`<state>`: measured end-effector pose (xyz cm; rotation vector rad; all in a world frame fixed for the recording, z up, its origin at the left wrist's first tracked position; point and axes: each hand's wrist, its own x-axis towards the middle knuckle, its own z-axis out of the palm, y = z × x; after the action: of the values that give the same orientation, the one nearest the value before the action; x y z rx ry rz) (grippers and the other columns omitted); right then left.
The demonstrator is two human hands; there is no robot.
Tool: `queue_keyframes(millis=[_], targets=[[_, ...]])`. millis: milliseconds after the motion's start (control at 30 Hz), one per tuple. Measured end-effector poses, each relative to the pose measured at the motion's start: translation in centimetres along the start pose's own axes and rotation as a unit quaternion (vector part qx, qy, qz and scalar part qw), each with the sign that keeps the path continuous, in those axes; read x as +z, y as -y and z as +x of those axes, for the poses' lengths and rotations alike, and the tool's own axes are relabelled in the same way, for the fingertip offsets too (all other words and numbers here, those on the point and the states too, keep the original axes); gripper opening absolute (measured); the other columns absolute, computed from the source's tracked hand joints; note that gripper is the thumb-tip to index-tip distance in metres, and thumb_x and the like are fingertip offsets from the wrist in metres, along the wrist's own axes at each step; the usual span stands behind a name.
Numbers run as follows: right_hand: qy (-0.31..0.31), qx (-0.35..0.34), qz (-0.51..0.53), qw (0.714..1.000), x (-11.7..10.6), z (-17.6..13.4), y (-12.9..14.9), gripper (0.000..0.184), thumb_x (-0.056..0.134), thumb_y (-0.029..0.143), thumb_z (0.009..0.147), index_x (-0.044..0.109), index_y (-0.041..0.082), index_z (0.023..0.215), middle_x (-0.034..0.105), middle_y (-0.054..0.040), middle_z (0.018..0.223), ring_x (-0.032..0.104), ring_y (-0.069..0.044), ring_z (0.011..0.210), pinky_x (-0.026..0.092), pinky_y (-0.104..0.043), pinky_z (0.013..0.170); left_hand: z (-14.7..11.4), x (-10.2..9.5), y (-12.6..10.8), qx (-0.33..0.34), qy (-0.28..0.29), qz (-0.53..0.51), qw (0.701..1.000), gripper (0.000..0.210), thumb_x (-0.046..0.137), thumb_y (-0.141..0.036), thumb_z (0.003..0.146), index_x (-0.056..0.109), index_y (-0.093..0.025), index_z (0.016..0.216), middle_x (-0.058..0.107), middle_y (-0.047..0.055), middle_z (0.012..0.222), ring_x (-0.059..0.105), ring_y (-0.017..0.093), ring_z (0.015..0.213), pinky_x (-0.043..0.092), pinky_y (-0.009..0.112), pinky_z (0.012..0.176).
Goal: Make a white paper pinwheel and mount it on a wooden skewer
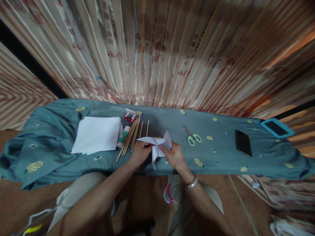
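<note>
Inspecting the head view, we find a folded white paper (161, 141) held in both hands above the near edge of a cloth-covered bench (226, 127), in front of the person's body. The paper has pointed flaps standing out around a middle, in the manner of a pinwheel. We record the left hand (141, 152) at its left side, fingers closed to a pinch on the paper; some of these fingers are hidden from us. We record the right hand (176, 155) at its right side, the thumb pressed close to the middle and the fingers closed behind, partly out of sight. A silvery bracelet (192, 183) sits on the right wrist.

To the left of the hands we note a stack of white sheets (97, 134), its edges not quite aligned, with a glue stick (123, 136) lying just beside it. Next come several wooden sticks (128, 139), most in a slanting bundle, two set apart. Beyond the glue stick stands a small red box (130, 115), its flap raised. To the right we list scissors (191, 134) with pale green handles toward the person, then a dark phone (243, 143) and a blue-framed device (277, 127) near the far right end
</note>
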<state>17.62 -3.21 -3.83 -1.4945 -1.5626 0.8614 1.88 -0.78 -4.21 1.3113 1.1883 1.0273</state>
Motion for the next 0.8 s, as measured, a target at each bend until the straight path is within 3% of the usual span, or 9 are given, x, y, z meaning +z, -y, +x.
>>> queue_keyframes(millis=[367,800], targets=[[-0.005,0.004,0.004,1.0,0.5,-0.2,-0.3,0.029,0.059,0.036,0.08,0.072,0.017,0.098,0.077,-0.0092,0.091,0.07,-0.024,0.08,0.054,-0.034,0.072,-0.1,-0.1,0.5,-0.004,-0.009,0.032,0.999,0.011,0.065,-0.016,0.067,0.076,-0.018,0.064,0.075,0.003,0.067,0.072,0.022,0.074,0.056,0.031,0.075],[0.023,0.01,0.081,0.996,-1.3,0.6,-0.4,0.032,0.065,0.043,0.074,0.072,0.015,0.088,0.077,-0.009,0.086,0.069,-0.023,0.074,0.054,-0.03,0.062,0.1,0.4,-0.4,-0.028,0.018,0.004,0.999,0.013,0.064,-0.014,0.067,0.076,-0.018,0.065,0.075,0.002,0.066,0.072,0.022,0.073,0.056,0.03,0.071]])
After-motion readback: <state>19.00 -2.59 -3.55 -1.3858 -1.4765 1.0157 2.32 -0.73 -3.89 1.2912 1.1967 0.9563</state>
